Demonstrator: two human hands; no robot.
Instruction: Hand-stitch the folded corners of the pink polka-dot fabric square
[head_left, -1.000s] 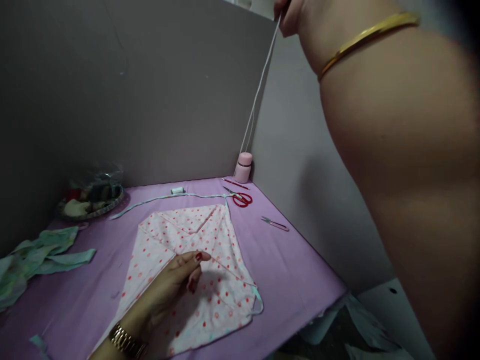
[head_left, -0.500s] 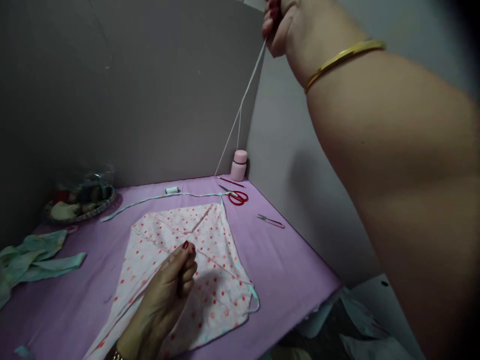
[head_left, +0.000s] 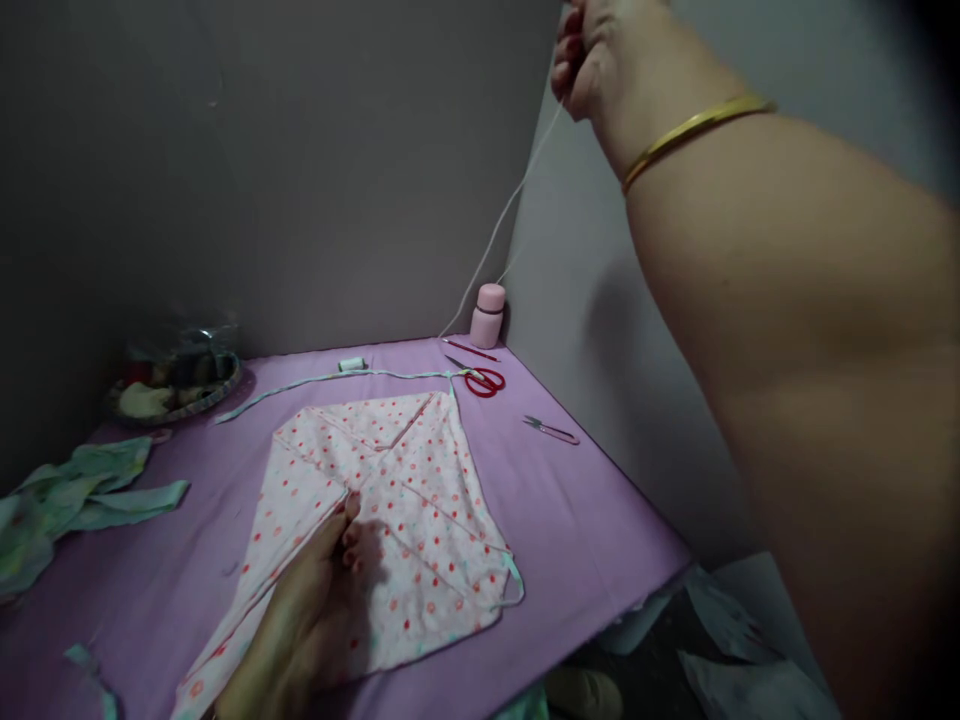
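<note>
My right hand (head_left: 592, 55) is raised high at the top of the view, fingers closed on a white cord (head_left: 501, 215) that runs down toward the back corner of the table. A gold bangle (head_left: 694, 135) circles that wrist. My left hand (head_left: 319, 600) rests on a folded white cloth with red dots (head_left: 405, 500), fingers curled together on its fold near the middle. The cloth lies on the purple table cover (head_left: 570, 510).
Red scissors (head_left: 480, 380), a small thread snipper (head_left: 551, 430), a pink bottle (head_left: 487, 315) and a white spool (head_left: 351, 365) lie near the back corner. A basket of odds (head_left: 176, 385) and mint fabric scraps (head_left: 82, 490) sit at the left. Grey walls enclose the table.
My right hand has come down from the top edge and shifted slightly, and the cord has slackened into a curve. My left hand has slid back toward me on the cloth, fingers curling in.
</note>
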